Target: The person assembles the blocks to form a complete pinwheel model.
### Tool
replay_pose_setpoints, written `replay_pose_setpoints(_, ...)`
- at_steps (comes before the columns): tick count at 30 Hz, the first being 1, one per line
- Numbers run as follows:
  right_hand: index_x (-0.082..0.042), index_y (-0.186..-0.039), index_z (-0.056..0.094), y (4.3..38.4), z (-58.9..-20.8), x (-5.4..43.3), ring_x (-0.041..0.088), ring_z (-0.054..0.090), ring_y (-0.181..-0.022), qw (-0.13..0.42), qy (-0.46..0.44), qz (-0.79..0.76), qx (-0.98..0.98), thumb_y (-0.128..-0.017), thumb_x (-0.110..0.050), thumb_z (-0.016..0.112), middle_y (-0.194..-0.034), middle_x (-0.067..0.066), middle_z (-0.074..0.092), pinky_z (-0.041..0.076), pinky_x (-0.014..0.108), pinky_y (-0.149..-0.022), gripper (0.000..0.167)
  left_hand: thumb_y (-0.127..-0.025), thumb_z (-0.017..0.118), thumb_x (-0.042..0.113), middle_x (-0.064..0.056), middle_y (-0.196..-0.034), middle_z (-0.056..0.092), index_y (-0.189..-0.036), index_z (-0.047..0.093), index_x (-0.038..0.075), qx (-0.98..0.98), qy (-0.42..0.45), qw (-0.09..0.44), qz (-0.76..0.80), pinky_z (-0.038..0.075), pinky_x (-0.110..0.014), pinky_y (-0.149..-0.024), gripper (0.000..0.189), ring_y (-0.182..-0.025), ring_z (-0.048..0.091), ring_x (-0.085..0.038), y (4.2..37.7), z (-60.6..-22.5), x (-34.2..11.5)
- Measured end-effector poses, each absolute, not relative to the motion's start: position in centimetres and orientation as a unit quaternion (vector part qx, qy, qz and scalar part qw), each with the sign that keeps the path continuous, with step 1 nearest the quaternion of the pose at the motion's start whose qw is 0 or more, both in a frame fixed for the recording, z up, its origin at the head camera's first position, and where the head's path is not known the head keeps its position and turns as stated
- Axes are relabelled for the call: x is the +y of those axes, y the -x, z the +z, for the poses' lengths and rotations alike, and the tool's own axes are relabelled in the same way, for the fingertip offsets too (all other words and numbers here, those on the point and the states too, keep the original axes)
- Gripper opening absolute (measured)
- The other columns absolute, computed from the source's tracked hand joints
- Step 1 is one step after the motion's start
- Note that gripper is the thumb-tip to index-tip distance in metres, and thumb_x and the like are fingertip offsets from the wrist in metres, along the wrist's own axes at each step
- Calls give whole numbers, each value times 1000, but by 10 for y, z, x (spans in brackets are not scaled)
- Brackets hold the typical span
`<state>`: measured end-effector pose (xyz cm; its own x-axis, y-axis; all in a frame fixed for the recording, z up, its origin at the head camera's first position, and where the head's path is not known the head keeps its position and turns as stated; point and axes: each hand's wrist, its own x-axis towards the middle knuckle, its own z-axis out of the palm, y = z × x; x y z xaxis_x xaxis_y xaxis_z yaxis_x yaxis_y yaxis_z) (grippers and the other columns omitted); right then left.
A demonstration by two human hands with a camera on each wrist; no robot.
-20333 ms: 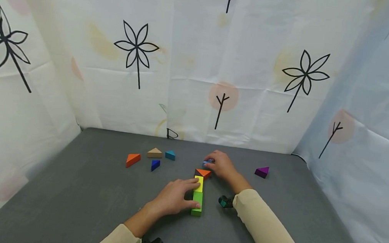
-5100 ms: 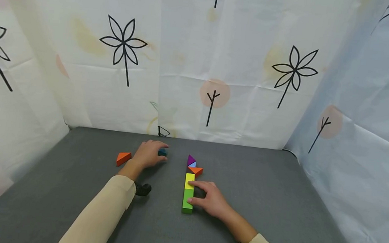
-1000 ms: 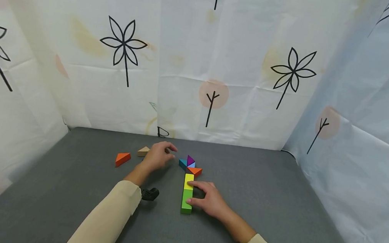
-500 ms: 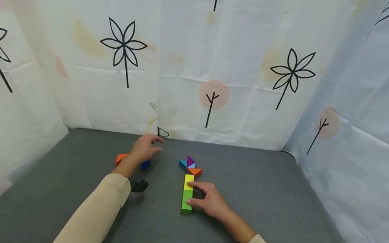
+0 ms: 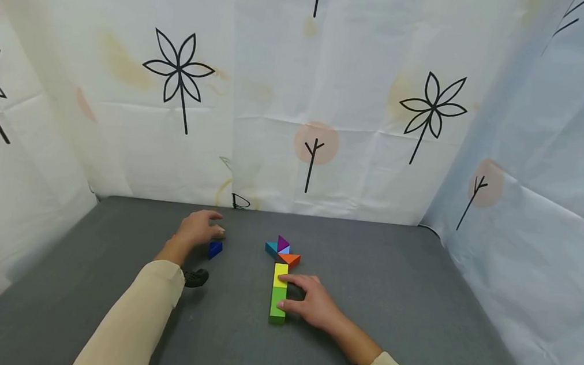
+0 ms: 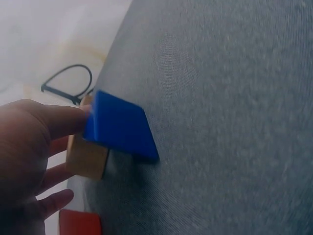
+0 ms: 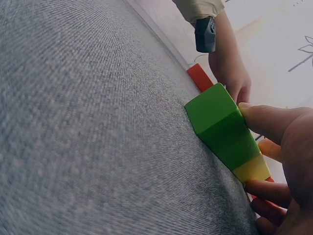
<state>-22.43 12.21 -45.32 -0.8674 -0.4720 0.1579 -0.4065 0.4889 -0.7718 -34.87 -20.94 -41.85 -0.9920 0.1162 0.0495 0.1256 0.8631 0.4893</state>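
My left hand is over a natural wood triangular block, mostly covered by the hand. In the left wrist view its thumb and fingers are around the wooden block; a firm grip cannot be made out. A blue triangular block stands just in front. My right hand touches a row of blocks with thumb on the green block and a fingertip on the yellow block. Beyond the yellow block, orange, light blue, purple and teal triangular blocks sit close together.
Both hands work on a grey cloth-covered table. An orange-red block lies left of the wooden one, mostly hidden by my left wrist in the head view. White printed sheets stand at the back and sides.
The teal block now lies beside the purple and light blue ones. My left hand has moved left and down to the wooden block. My right hand has stayed at the row.
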Motion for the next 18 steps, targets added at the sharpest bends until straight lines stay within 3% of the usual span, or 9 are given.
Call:
replay_pose_setpoints(9,-15,-132,62,224,-453,122,29,44,-118,39,259,-439,859,-85,-32,76,-132,5,59,35,54,-98,52,-91,70,19,-20,-124,61,-130,61,3,-967,72,8,-244,44,-52,-89,43,-107,57,-36,349,-427,-213)
replay_pose_setpoints(18,-15,-132,61,223,-453,122,29,43,-117,40,260,-440,859,-85,-32,76,-133,5,59,35,54,-98,52,-92,70,21,-21,-125,60,-131,60,4,-963,85,44,-250,46,-51,-84,44,-105,58,-36,347,-423,-212)
